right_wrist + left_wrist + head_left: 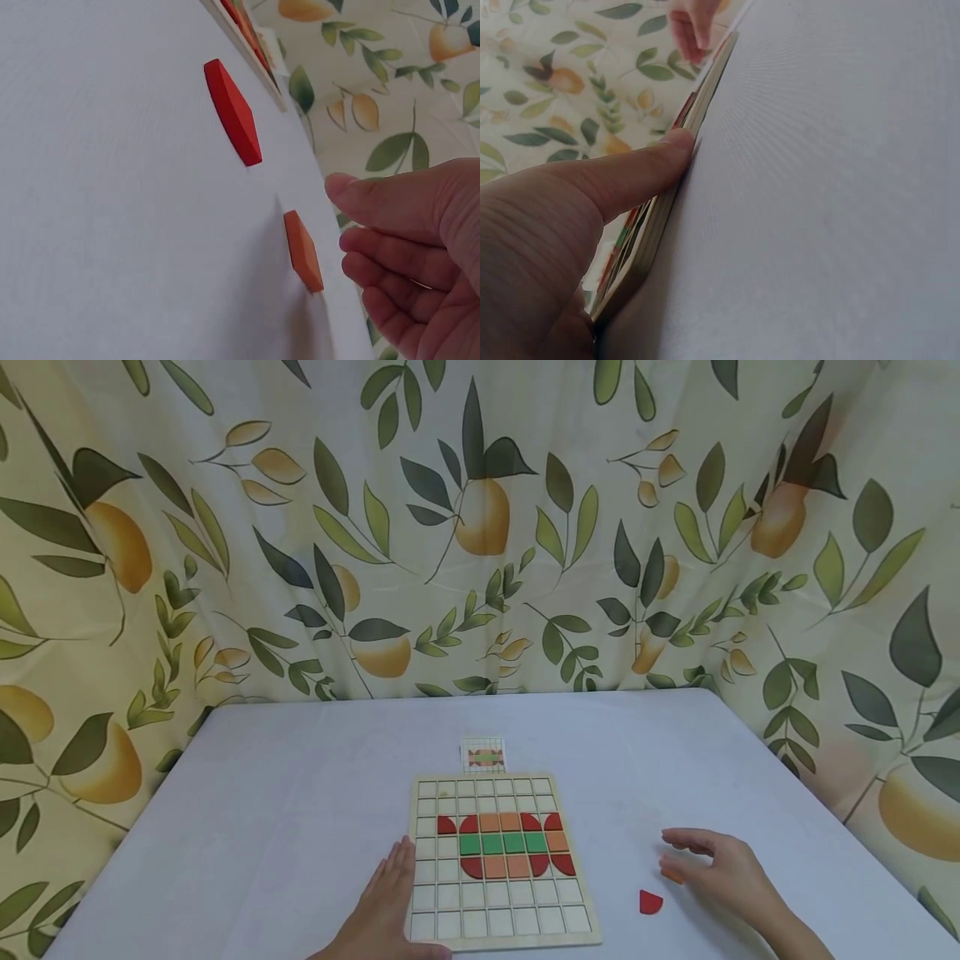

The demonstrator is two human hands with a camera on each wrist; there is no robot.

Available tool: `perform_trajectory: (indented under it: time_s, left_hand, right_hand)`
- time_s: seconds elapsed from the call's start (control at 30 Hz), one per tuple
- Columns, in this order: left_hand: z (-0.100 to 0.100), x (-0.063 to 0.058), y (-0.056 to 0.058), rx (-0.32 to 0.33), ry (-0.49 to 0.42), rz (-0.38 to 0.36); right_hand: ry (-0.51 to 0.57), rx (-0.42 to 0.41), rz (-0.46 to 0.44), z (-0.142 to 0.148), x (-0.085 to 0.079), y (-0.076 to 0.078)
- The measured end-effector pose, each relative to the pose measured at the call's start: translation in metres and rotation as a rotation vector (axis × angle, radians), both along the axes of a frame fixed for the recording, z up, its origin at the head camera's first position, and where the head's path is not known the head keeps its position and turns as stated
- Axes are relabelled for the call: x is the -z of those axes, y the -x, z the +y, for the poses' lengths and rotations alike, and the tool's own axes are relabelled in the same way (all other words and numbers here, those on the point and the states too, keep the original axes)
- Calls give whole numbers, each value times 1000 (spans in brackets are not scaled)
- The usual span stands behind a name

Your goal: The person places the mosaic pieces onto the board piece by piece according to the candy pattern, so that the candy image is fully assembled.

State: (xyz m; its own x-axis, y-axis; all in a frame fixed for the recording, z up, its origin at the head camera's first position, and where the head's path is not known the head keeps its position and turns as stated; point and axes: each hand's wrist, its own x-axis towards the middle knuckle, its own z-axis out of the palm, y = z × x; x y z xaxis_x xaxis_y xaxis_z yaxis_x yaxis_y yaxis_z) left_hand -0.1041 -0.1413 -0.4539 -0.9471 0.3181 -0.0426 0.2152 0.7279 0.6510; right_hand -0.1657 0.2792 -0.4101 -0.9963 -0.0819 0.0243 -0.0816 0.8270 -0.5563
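Observation:
A wooden grid board (pixel 498 922) lies on the table, with red quarter-round pieces, orange squares and a row of green squares (pixel 492 843) in its middle cells. Along its left side rests my left hand (pixel 382 902), fingers straight; the thumb (pixel 641 171) touches the near edge in the left wrist view. My right hand (pixel 720 868) hovers over the table to the right of the board, fingers loosely bent and holding nothing. Just below its fingertips lies a loose orange square (pixel 303 253). Beside that is a loose red quarter-round piece (pixel 231 112).
A small pattern card (pixel 483 756) with a printed coloured design sits against the board's far edge. White cloth covers the table (pixel 300 793). Behind and at both sides hangs a curtain (pixel 480 610) printed with leaves and fruit.

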Motion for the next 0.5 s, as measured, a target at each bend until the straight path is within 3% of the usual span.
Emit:
perform_trajectory:
  time_s: [0.5]
  left_hand:
    - [-1, -3, -2, 20, -10, 23]
  right_hand:
    - [19, 47, -120, 11, 15, -7]
